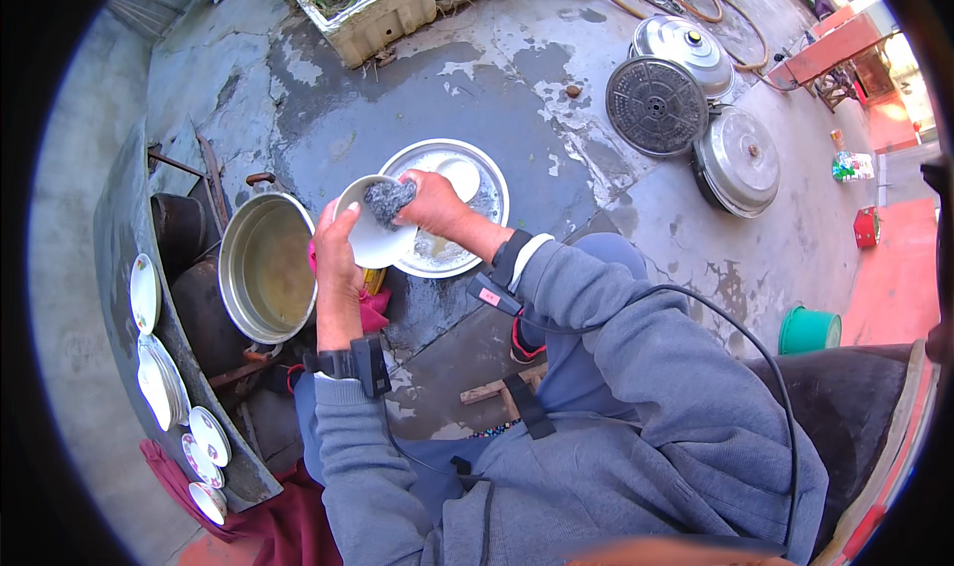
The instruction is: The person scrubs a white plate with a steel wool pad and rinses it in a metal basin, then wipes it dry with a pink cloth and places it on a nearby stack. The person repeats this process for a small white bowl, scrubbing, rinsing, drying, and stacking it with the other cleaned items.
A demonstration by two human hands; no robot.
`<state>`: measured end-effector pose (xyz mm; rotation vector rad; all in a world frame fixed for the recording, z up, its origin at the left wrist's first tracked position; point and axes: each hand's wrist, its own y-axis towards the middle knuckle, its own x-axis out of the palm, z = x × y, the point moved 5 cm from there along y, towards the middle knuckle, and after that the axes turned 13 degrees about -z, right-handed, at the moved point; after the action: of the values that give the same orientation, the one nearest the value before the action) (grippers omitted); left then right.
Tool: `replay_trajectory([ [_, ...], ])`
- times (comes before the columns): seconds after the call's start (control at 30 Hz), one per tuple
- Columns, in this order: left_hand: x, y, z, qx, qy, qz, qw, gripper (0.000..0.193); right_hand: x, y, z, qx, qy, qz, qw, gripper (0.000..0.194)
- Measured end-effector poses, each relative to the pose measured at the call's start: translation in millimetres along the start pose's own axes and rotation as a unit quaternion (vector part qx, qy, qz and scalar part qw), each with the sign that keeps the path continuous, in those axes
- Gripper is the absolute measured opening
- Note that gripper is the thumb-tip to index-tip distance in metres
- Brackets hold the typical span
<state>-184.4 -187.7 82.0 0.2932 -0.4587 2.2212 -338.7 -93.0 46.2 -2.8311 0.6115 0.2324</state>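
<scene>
My left hand (337,257) grips a white bowl (375,239) by its near left side, the thumb over the rim and the bowl tilted. Pressed against the bowl's inside is a grey scouring pad (388,201), which my right hand (438,204) holds. Under and beyond the hands lies a round metal tray (498,227) on the wet ground, with a white dish (460,178) and some liquid on it. Left of my left hand stands a two-handled metal pot (232,268) holding cloudy liquid. A pink cloth (374,310) lies beside my left wrist.
At left, a dark slab (179,305) bears stacked plates (156,387) and small bowls (207,501). Lidded pans (738,163) and a perforated steamer plate (656,106) lie at upper right. A green tub (811,331) sits at right; a foam planter (380,25) stands at top.
</scene>
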Motion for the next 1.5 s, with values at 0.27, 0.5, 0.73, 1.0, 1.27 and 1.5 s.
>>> replay_trajectory([
  [0.27, 22.2, -7.1, -50.5, 0.209, -0.086, 0.181, 0.957, 0.048, 28.9, -30.3, 13.3, 0.078, 0.342, -0.014, 0.936, 0.041],
  [0.5, 18.5, 0.4, -12.5, 0.070, -0.091, -0.011, 0.993, 0.049, -4.1, -6.4, 6.8, 0.044, 0.245, -0.038, 0.968, 0.041],
  [0.73, 22.1, -1.6, -30.6, 0.148, -0.040, 0.104, 0.983, 0.043, 8.4, -10.9, 13.2, 0.023, 0.129, 0.035, 0.991, 0.047],
  [1.0, 34.2, -11.1, -56.9, 0.207, -0.022, 0.203, 0.957, 0.055, 31.6, -36.0, 19.3, 0.075, 0.418, 0.026, 0.905, 0.044],
  [1.27, 18.0, -6.6, -30.2, 0.108, -0.045, 0.042, 0.992, 0.042, -6.7, -9.3, 8.8, 0.027, 0.144, -0.031, 0.989, 0.041],
  [1.5, 4.7, -2.7, -56.8, 0.129, -0.051, 0.178, 0.974, 0.033, 16.8, -24.0, 24.4, 0.069, 0.083, 0.020, 0.994, 0.052],
])
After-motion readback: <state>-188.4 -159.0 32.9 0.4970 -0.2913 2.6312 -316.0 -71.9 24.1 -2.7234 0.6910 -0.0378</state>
